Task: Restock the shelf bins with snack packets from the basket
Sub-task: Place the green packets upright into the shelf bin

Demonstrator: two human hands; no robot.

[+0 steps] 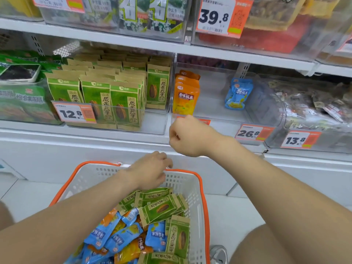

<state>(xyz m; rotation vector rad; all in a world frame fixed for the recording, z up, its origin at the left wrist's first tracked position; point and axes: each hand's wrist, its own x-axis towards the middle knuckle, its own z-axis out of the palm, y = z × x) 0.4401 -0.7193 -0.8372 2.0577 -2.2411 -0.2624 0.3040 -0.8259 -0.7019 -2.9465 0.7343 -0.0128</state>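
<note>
Left hand (150, 171) sits at the far rim of the basket (202, 189), fingers (167, 164) curled narrow over the edge, and I can't tell whether they pinch anything. Right hand (187, 137) is up at the shelf front, fingers folded into a loose fist, nothing visible in it. The green packets (162, 205) lie just below and behind the left fingers, nearly touching the wrist, long axes running roughly left to right; so the left hand is the nearer one for the next pick. The green bin (106, 96) stands up and left of both hands and looks well stocked. The orange packets (185, 97) stand upright just above the right fist, in a nearly bare bin.
</note>
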